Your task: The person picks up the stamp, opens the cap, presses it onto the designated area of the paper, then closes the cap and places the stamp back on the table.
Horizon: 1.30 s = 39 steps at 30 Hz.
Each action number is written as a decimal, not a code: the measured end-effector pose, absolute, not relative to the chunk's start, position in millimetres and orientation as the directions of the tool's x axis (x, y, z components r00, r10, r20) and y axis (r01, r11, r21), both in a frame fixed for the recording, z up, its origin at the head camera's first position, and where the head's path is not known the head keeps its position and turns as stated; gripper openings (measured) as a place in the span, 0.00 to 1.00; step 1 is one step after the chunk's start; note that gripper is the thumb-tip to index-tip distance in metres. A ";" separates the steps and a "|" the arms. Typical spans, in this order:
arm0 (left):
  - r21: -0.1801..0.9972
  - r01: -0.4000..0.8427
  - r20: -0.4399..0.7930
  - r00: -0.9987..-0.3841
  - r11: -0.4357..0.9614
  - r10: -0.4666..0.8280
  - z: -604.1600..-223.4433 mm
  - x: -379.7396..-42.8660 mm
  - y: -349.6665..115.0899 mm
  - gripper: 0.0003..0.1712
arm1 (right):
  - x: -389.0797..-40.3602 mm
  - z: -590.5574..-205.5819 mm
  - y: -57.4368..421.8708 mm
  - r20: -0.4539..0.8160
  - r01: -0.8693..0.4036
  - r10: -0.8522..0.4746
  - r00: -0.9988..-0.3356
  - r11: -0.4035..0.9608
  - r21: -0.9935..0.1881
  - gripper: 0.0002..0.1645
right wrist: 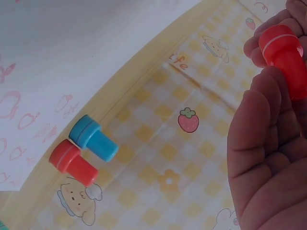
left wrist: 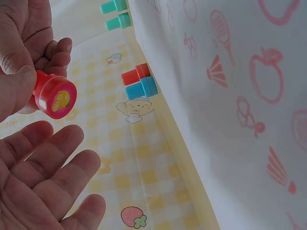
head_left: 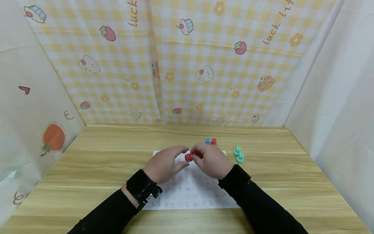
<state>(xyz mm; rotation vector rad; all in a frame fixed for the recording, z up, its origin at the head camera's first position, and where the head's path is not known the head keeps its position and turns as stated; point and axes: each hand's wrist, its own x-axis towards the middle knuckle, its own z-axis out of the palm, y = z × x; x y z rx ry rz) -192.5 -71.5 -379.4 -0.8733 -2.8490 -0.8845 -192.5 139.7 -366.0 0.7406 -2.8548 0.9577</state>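
Above the printed paper, my right hand pinches a red toy stamp between thumb and fingers. In the left wrist view, the round end of this stamp shows a yellow lemon picture on pink. My left hand faces it from the left, its thumb and fingers spread apart in a loose C around the stamp's end. Nothing is in its grasp. The white paper lies flat under both hands and bears rows of small pink-red prints, fruit and shuttlecocks among them.
A blue stamp and a second red stamp stand side by side behind the paper. Two mint-green stamps stand to its right. Yellow checked cloth hangs behind the wooden table, with white cloth at both sides.
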 end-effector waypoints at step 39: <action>0.511 0.565 0.260 -0.820 0.648 0.510 -378.6 -190.9 -69.1 0.19 | -186.2 -365.1 138.7 0.242 -0.510 -0.463 -0.853 0.637 -0.578 0.04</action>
